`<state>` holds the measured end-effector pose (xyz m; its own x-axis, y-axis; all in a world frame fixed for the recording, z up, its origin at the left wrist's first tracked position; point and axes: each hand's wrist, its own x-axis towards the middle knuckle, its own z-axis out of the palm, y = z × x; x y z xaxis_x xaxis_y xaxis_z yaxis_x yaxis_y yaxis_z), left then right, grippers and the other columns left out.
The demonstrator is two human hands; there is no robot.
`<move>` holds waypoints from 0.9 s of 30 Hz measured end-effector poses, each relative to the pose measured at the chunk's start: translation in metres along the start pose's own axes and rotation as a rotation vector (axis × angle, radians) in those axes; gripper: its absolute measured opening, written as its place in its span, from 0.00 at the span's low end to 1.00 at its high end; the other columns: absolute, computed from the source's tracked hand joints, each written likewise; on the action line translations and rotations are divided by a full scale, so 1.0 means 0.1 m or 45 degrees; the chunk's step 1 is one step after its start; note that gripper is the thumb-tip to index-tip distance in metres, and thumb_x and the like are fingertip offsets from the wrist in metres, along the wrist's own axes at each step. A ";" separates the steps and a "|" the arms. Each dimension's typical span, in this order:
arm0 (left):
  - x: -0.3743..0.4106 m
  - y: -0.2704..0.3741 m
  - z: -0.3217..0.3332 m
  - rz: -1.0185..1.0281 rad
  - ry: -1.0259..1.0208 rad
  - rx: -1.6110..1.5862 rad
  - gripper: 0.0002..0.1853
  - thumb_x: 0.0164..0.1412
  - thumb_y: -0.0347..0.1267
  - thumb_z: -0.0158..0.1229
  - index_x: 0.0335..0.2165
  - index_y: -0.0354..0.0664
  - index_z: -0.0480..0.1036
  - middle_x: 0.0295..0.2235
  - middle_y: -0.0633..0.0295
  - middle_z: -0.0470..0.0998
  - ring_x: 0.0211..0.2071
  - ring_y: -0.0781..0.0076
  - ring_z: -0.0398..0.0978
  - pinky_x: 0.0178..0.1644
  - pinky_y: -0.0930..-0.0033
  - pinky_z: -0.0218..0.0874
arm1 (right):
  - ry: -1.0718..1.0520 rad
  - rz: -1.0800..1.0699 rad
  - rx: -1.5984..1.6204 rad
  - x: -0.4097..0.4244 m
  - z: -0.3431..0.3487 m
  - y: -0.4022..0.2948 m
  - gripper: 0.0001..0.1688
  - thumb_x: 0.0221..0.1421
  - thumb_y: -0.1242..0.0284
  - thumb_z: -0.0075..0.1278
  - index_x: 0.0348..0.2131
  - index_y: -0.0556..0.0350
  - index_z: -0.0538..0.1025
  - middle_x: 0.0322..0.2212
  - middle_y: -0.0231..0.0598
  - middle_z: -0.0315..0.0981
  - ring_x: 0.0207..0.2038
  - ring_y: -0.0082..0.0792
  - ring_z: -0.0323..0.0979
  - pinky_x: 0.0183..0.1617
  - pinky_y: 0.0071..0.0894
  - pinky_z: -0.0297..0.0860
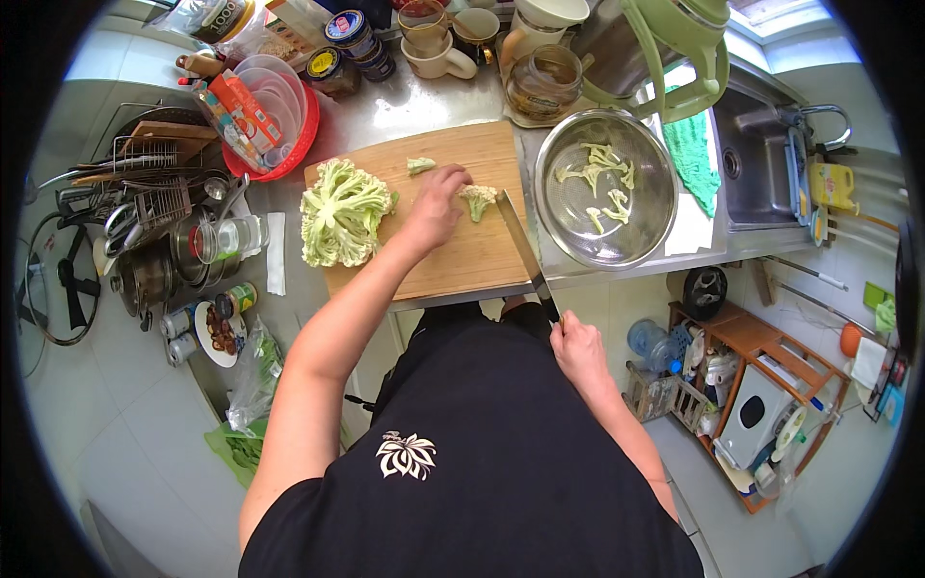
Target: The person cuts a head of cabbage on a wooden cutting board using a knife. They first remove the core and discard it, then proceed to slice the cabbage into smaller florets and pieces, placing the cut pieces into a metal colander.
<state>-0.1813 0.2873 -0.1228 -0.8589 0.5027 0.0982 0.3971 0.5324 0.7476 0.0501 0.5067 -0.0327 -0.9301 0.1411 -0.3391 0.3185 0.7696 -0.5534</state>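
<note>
My right hand (pixel 580 348) grips the handle of a long kitchen knife (pixel 525 246), its blade slanting up across the right edge of a wooden cutting board (pixel 462 271). The tip lies beside a cauliflower floret (pixel 478 201). Over the board, my left hand (pixel 436 208) has its fingers curved close to that floret; whether they touch it I cannot tell. A smaller cauliflower piece (pixel 420 166) lies just beyond the left hand. The large cauliflower head (pixel 345 214) rests on the board's left side. Several cut florets (pixel 601 170) lie in a steel mesh-bottomed bowl (pixel 547 230) at the right.
Jars, mugs and a green-handled kettle (pixel 679 72) line the back of the counter. A red basket (pixel 307 137) holds plastic lids and boxes. Pots and a dish rack (pixel 144 162) stand at left. The sink (pixel 759 159) is at far right, with a green cloth (pixel 691 155) before it.
</note>
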 end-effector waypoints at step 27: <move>-0.01 -0.22 0.24 -0.152 0.004 -0.233 0.10 0.47 0.18 0.58 0.29 0.44 0.76 0.35 0.59 0.73 0.40 0.53 0.69 0.47 0.59 0.62 | -0.150 -0.089 -0.031 -0.02 -0.11 -0.09 0.07 0.56 0.75 0.49 0.29 0.58 0.66 0.19 0.54 0.72 0.24 0.61 0.72 0.28 0.56 0.68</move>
<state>-0.1814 0.2914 -0.1553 -0.8973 0.4415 0.0038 0.2277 0.4555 0.8606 0.0470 0.5066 -0.0184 -0.9214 0.0133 -0.3883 0.2476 0.7902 -0.5605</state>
